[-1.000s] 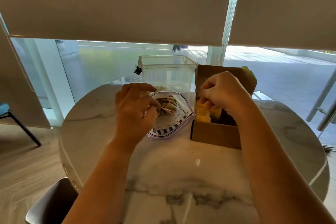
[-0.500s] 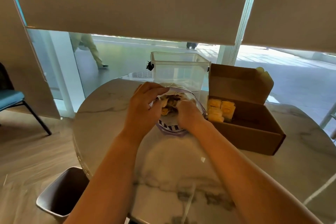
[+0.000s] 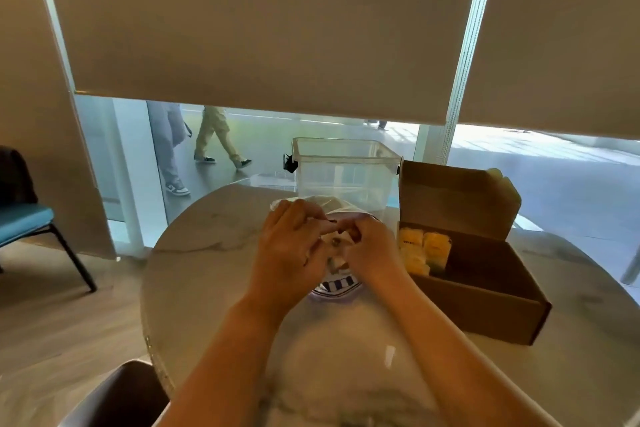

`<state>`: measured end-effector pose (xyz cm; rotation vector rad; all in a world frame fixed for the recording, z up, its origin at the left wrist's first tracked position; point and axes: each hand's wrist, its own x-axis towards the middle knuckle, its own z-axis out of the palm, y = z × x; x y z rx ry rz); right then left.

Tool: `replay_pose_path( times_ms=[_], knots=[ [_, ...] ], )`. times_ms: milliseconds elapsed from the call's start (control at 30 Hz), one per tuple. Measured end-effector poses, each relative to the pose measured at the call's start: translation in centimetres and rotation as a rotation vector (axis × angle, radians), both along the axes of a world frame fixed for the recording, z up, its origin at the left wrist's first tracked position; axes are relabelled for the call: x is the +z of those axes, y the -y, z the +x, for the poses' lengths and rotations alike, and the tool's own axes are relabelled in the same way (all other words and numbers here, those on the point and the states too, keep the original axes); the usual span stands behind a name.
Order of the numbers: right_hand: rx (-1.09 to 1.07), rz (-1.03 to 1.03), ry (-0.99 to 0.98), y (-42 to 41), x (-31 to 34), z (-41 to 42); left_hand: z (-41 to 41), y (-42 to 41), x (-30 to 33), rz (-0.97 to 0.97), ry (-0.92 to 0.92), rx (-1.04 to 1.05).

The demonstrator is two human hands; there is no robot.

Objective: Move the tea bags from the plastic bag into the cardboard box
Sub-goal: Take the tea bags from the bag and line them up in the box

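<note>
Marble table (image 3: 214, 253): clear, stripe-edged plastic bag (image 3: 337, 286), crumpled tea bags (image 3: 335, 262) inside.

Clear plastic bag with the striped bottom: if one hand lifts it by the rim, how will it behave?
Probably floppy: the clear plastic bag looks like thin film, and both the left hand and right hand are at its mouth. Likely light, with only small tea bags showing inside. It may sag and slide on the glossy marble table.

Round white marble desk (image 3: 214, 246); clear square plastic tub (image 3: 344, 172) at its far edge; teal-cushioned chair (image 3: 24, 222) left; beige roller blinds (image 3: 263, 24).
</note>
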<state>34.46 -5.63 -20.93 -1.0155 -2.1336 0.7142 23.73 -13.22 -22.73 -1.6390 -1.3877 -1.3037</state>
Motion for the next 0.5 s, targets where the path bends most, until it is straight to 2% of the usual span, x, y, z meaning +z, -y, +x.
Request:
replay_pose_path(
  times_ms=[100, 233, 300, 433, 500],
  knots=[
    [0.034, -0.182, -0.120, 0.0, 0.2, 0.4, 1.1, -0.2, -0.5, -0.078, -0.066, -0.039],
    [0.067, -0.328, -0.299, 0.3, 0.3, 0.8, 1.8, -0.9, -0.7, -0.312, 0.026, 0.022],
    [0.060, -0.434, -0.409, 0.5, 0.2, 1.1, 2.0, -1.0, -0.6, -0.387, 0.064, -0.023],
    [0.015, -0.491, -0.453, 0.6, 0.0, 1.7, 2.7, -0.7, -0.6, -0.458, 0.245, -0.224],
    [0.062, -0.585, -0.536, 0.5, 0.2, 2.1, 2.8, -0.7, -0.5, -0.422, 0.298, -0.241]
  ],
)
